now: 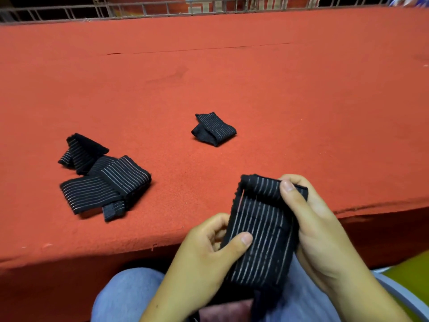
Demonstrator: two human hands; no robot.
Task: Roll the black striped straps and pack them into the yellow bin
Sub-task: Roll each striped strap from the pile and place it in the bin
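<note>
A black striped strap (262,238) stretches between both hands over my lap at the table's near edge. Its far end is curled into a small roll. My right hand (318,224) pinches that roll, thumb on top. My left hand (209,254) grips the strap's left edge lower down, thumb pressed on the stripes. A loose pile of striped straps (104,180) lies on the red table (232,77) to the left. One small folded strap (213,129) sits alone near the middle. A yellow corner, perhaps the bin (413,275), shows at the lower right.
The table's front edge (116,249) runs just ahead of my knees in blue jeans (125,296). A metal grid fence (162,8) lines the far side. A seam crosses the red cloth toward the back.
</note>
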